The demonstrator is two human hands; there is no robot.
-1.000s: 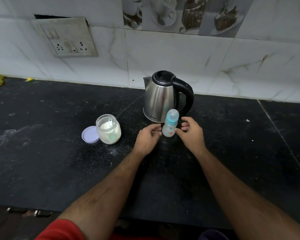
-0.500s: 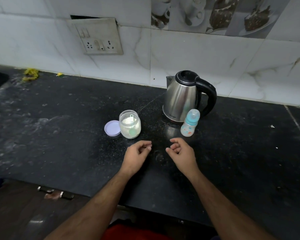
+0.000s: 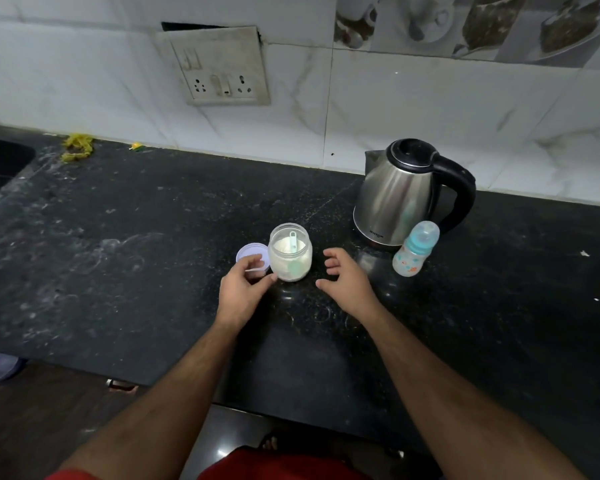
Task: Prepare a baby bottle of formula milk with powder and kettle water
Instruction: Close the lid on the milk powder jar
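An open clear jar of white powder stands mid-counter with a pale green scoop inside it. Its lilac lid lies flat just to its left. My left hand reaches over the lid's near edge, fingers on it and thumb pointing at the jar's base; whether it grips is unclear. My right hand hovers right of the jar, fingers spread, holding nothing. The baby bottle, with a teal collar and clear cap, stands upright in front of the steel kettle.
The black stone counter runs to a tiled wall with a socket plate. A sink edge shows at far left, with yellow scraps near it. The counter's front edge lies close to my body.
Both hands let go of the bottle and drew back, then moved left to either side of the powder jar. The bottle stays standing by the kettle. The view shifted left.
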